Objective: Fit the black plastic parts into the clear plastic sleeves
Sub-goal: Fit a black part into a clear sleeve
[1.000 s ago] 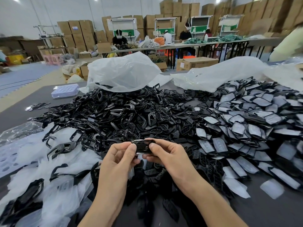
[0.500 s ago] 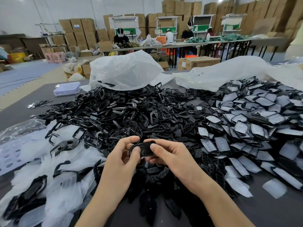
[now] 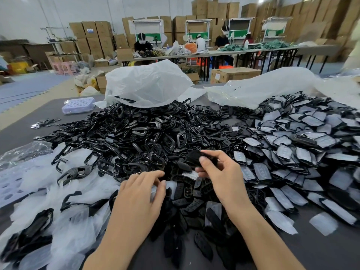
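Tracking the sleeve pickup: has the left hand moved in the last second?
Yes. The left hand left the black part in the right hand, dropping away from the black heap toward the clear sleeves.

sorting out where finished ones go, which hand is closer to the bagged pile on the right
Right. The right hand, pinching a black part, is just off the left edge of the bagged pile; the left hand is farther left, fingertips at a clear sleeve.

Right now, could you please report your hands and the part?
Right hand pinches black part. Left hand down at clear sleeve, grip blurred. Loose pile beneath both.
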`<state>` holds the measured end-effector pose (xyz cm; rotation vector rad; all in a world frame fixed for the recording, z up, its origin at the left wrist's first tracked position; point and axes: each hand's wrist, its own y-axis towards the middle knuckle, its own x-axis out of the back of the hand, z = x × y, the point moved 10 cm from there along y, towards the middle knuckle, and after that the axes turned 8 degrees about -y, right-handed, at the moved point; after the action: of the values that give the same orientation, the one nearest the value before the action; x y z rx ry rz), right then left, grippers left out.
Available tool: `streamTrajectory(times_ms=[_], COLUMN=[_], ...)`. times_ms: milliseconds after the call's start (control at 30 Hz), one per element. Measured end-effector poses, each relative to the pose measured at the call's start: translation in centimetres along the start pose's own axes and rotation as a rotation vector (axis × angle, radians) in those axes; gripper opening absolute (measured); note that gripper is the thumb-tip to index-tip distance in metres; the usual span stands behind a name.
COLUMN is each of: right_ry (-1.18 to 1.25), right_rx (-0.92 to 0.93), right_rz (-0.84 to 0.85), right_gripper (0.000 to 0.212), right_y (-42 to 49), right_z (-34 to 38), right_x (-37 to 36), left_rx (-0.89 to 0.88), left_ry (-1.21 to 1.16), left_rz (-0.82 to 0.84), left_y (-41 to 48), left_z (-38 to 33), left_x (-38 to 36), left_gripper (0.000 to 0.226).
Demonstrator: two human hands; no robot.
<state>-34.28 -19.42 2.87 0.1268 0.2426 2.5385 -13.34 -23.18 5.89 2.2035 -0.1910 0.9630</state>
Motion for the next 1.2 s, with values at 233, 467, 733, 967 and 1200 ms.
streamTrajectory(times_ms=[233, 467, 733, 967, 1200], right_ry=[-0.026, -0.03, 0.266, 0.37, 0.33], right_rx=[0.014, -0.005, -0.156, -0.227, -0.247], right_rz=[-0.039, -0.027, 0.052, 0.088, 0.21], right_gripper=[0.017, 0.016, 0.013, 0.011, 0.013], right_y=[0.0, -0.3, -0.3, -0.5, -1.2], right_z=[-0.4, -0.4, -1.3, -2.1, -2.5], right_x=[0.0, -0.3, -1.8, -2.9, -4.2], left_rx=[-0.115, -0.1, 0.286, 0.311, 0.254], left_ry=[0.222, 0.086, -0.692, -0.764, -0.719], left_rz=[0.189, 0.12, -0.05, 0.014, 0.015], left_y=[-1.3, -1.1, -0.4, -0.3, -0.2], left_z=[-1.1, -1.1, 0.9, 0.7, 0.1], left_x=[-3.5, -3.2, -1.4, -1.8, -1.7], left_gripper=[0.038, 0.029, 0.029, 0.025, 0.029])
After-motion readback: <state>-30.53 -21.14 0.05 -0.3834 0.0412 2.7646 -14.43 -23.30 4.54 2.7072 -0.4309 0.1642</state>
